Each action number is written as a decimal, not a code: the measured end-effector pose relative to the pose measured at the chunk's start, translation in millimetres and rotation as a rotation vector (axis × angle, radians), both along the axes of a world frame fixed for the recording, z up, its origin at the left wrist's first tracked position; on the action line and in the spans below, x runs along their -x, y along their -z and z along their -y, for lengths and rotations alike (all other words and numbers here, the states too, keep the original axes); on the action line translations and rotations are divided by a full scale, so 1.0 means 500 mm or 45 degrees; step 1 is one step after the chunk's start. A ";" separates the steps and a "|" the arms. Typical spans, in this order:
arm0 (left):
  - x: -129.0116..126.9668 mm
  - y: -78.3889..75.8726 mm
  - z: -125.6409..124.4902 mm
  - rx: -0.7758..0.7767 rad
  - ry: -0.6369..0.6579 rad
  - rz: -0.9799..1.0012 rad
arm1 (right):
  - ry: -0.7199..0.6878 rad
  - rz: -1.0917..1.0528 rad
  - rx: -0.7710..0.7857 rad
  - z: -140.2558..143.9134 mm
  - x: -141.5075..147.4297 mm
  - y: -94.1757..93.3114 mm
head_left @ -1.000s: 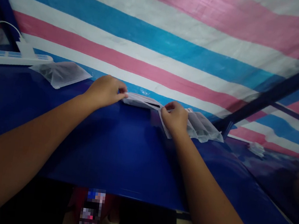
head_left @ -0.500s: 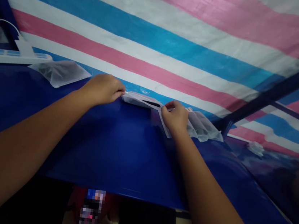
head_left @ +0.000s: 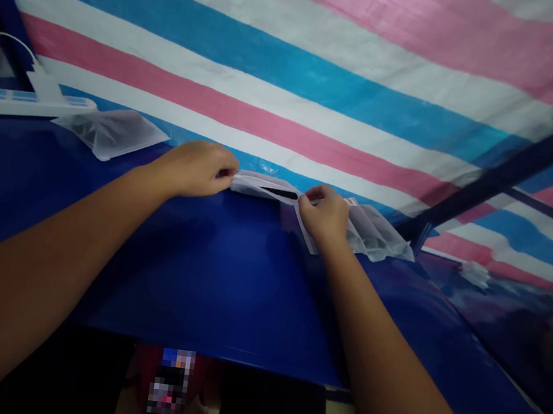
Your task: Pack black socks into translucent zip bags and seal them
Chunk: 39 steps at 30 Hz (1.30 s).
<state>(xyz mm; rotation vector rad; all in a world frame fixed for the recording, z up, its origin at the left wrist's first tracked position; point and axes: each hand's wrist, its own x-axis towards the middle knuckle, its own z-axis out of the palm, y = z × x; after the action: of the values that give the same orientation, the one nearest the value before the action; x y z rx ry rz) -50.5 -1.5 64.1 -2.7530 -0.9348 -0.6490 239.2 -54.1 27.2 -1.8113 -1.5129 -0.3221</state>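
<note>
My left hand pinches the left end of a small white packet with a dark strip inside, lying on the blue table near its far edge. At the packet's right end, my right hand grips it with thumb and fingers. Just right of that hand rests a pile of translucent white bags, partly covered by the hand.
A single translucent bag lies at the far left, beside a white power strip with a plugged-in adapter and cable. A pink, white and blue striped tarp rises behind the table. A dark blue frame bar slants at the right.
Both hands have stayed on the packet's ends; the left hand has shifted slightly right and down. Otherwise the scene is the same.
</note>
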 end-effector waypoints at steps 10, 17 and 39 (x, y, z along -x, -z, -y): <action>-0.019 0.017 0.005 -0.143 0.025 0.074 | -0.080 -0.060 0.012 -0.003 0.001 0.006; -0.012 0.020 0.004 -0.085 0.052 0.122 | -0.077 -0.090 0.014 -0.001 0.003 0.005; -0.030 0.026 0.017 0.238 0.059 0.255 | -0.083 -0.069 0.037 -0.006 -0.006 0.009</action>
<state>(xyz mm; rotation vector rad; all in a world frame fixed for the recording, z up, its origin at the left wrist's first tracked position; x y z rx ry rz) -35.3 -9.9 51.3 -2.9223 -1.0223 -0.9033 242.1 -50.9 22.9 -1.7752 -1.5422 -0.2188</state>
